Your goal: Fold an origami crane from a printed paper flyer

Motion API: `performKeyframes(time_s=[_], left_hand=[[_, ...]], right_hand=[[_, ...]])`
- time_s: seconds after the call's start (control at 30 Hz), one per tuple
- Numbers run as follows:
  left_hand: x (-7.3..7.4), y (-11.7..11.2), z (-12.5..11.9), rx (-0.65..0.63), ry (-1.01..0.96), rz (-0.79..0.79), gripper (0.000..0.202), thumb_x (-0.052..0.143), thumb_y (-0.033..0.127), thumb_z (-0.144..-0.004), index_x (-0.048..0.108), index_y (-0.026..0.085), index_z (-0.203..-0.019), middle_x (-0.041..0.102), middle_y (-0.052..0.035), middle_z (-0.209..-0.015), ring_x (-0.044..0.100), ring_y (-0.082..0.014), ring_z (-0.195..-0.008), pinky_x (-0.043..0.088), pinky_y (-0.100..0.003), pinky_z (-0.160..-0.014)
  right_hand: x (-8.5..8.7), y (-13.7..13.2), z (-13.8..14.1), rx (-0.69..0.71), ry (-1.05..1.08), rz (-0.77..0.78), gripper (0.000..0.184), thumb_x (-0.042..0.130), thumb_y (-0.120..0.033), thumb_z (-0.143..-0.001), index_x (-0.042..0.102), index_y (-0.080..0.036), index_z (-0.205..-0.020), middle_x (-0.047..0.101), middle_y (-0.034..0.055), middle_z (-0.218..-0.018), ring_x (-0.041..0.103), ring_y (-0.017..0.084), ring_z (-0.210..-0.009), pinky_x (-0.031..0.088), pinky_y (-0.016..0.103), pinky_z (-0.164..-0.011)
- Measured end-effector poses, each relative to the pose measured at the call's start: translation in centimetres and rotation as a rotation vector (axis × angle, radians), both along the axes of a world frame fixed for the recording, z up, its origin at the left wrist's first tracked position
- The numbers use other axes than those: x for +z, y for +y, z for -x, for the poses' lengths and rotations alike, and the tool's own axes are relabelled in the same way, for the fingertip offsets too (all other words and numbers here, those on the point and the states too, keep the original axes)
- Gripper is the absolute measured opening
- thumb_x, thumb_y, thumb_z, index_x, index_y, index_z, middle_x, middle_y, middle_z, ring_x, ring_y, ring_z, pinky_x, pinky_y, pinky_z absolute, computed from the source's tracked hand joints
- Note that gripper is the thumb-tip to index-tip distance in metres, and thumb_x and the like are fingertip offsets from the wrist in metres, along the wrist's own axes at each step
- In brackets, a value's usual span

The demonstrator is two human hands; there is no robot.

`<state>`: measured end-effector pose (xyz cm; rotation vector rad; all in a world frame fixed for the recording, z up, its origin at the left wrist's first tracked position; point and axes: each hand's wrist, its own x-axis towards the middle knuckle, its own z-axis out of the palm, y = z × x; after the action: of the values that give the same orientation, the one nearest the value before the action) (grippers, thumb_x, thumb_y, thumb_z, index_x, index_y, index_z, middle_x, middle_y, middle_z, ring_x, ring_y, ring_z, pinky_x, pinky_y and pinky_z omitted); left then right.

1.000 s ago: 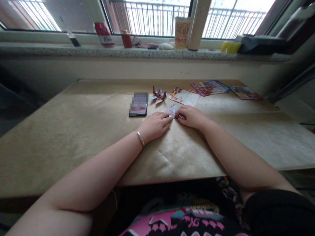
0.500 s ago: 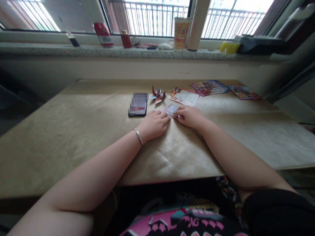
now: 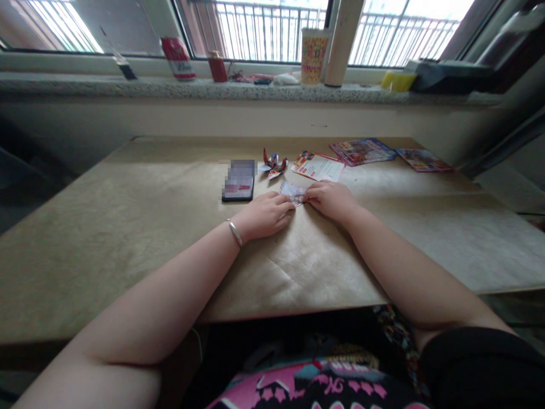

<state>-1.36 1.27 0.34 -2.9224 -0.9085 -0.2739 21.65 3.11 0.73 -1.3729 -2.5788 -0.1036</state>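
Note:
A small folded piece of printed paper [image 3: 293, 192] lies on the brown paper-covered table [image 3: 128, 227]. My left hand [image 3: 264, 215] rests palm down beside it, fingers curled with the tips pressing on its left edge. My right hand [image 3: 328, 199] is closed in a pinch on the paper's right side. A silver bangle [image 3: 234, 233] sits on my left wrist. Just beyond the hands a finished folded paper figure [image 3: 275, 163] stands on the table.
A dark phone [image 3: 239, 180] lies left of the folded paper. Printed leaflets [image 3: 320, 167] and booklets [image 3: 363, 150] lie at the back right. The windowsill [image 3: 170, 88] holds a can [image 3: 177, 58], a paper cup [image 3: 314, 55] and small items.
Both hands and the folded paper have shifted slightly away from me, toward the phone and leaflets. The paper looks flatter under the fingers.

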Motion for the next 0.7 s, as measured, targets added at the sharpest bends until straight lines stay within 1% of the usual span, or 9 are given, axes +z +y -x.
performKeyframes(time_s=[0.1, 0.2, 0.3, 0.4, 0.5, 0.7], left_hand=[[0.0, -0.3, -0.6, 0.003, 0.003, 0.0, 0.039, 0.041, 0.037, -0.097, 0.062, 0.018, -0.124, 0.062, -0.0107, -0.119, 0.055, -0.0256, -0.109, 0.042, -0.041, -0.101], [-0.3, -0.5, -1.2, 0.055, -0.006, -0.021, 0.039, 0.04, 0.039, -0.097, 0.061, 0.019, -0.123, 0.061, -0.0104, -0.117, 0.053, -0.0269, -0.109, 0.04, -0.043, -0.1], [-0.6, -0.4, -1.4, 0.084, -0.01, -0.022, 0.038, 0.04, 0.039, -0.097, 0.06, 0.019, -0.123, 0.06, -0.0106, -0.119, 0.052, -0.0273, -0.109, 0.039, -0.043, -0.1], [-0.6, -0.3, -1.3, 0.077, -0.005, -0.015, 0.038, 0.041, 0.038, -0.097, 0.059, 0.019, -0.124, 0.059, -0.0103, -0.121, 0.051, -0.0271, -0.109, 0.038, -0.043, -0.1], [-0.5, -0.3, -1.2, 0.074, -0.003, -0.017, 0.037, 0.04, 0.037, -0.097, 0.059, 0.019, -0.123, 0.059, -0.01, -0.122, 0.05, -0.0271, -0.109, 0.037, -0.043, -0.1], [-0.5, -0.5, -0.9, 0.069, -0.007, 0.015, 0.037, 0.04, 0.035, -0.096, 0.058, 0.019, -0.124, 0.058, -0.0103, -0.124, 0.049, -0.0273, -0.112, 0.037, -0.043, -0.103]], right_hand=[[-0.7, 0.6, -0.1, 0.003, 0.066, 0.002, 0.028, 0.049, -0.019, -0.089, 0.075, -0.026, -0.098, 0.072, 0.002, -0.111, 0.064, 0.02, -0.101, 0.046, 0.03, -0.084], [-1.1, 0.8, 0.0, 0.028, 0.108, 0.005, 0.027, 0.05, -0.018, -0.088, 0.075, -0.026, -0.096, 0.072, 0.002, -0.111, 0.064, 0.019, -0.102, 0.046, 0.029, -0.087], [-0.9, 0.5, 0.4, 0.003, 0.089, 0.001, 0.025, 0.052, -0.021, -0.087, 0.074, -0.025, -0.096, 0.072, 0.0026, -0.11, 0.063, 0.019, -0.102, 0.046, 0.029, -0.087], [-0.4, -0.1, 0.9, -0.041, 0.03, 0.001, 0.026, 0.05, -0.022, -0.088, 0.073, -0.025, -0.098, 0.072, 0.0032, -0.107, 0.064, 0.02, -0.1, 0.046, 0.029, -0.084], [0.1, -0.4, 1.2, -0.085, -0.011, 0.01, 0.028, 0.047, -0.022, -0.089, 0.073, -0.026, -0.099, 0.072, 0.0027, -0.109, 0.065, 0.02, -0.098, 0.046, 0.029, -0.08], [-0.1, -0.3, 1.0, -0.098, -0.02, -0.012, 0.029, 0.046, -0.024, -0.09, 0.073, -0.029, -0.1, 0.072, -0.0005, -0.111, 0.066, 0.02, -0.098, 0.046, 0.029, -0.075]])
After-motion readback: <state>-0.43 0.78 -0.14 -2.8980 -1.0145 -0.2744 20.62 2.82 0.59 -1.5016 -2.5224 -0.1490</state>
